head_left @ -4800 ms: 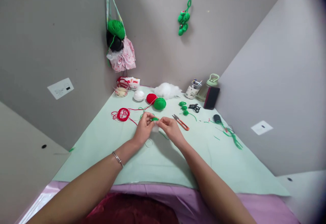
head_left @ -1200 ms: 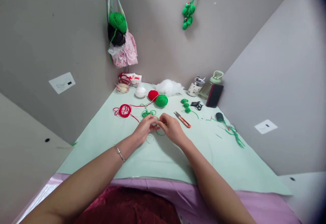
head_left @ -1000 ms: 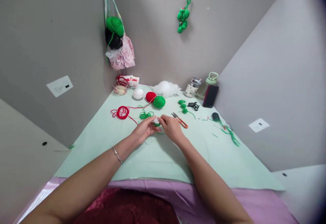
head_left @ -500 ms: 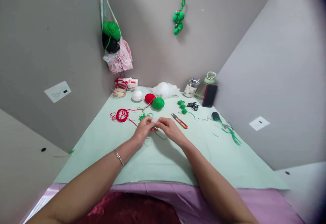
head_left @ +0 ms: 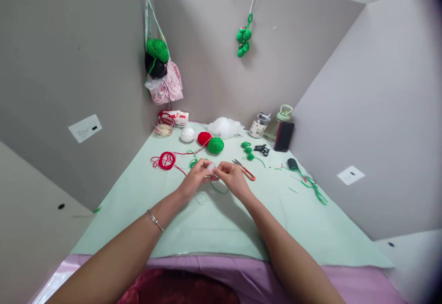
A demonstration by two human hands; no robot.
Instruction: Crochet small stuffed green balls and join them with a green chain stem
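White fluff, hazy-edged and softly rounded, forms a small tuft [head_left: 211,167] caught between the fingertips of both hands. Its underside is hidden by the fingers. The left hand [head_left: 194,179] curls round it from the left, thumb and fingers closed in on it. The right hand [head_left: 233,179] pinches its right edge, thumb and forefinger drawn together, the other fingers bent.

Just below the fingers hangs a thin green strand [head_left: 220,189] in a shallow curve; whether it joins the tuft cannot be seen. Close beyond the left fingers sits a loose green tangle [head_left: 193,161], partly covered by them. Left of the fingers, a red coil [head_left: 167,160] lies in a flat, stringy ring.

Straight beyond the fingers are three wound balls: a green ball [head_left: 215,145] nearest, a red ball [head_left: 204,138] touching it, and a paler white ball [head_left: 187,135] farther left. Behind them spreads a pile of stuffing [head_left: 225,128], cloudy and lumpy.

Just right of the fingers lie snips [head_left: 246,171] with orange handles and dark metal blades. Beyond the snips is a row of green knots [head_left: 248,151], plump and fuzzy, with a trailing end. Under everything stretches a smooth, pale green mat [head_left: 214,230].
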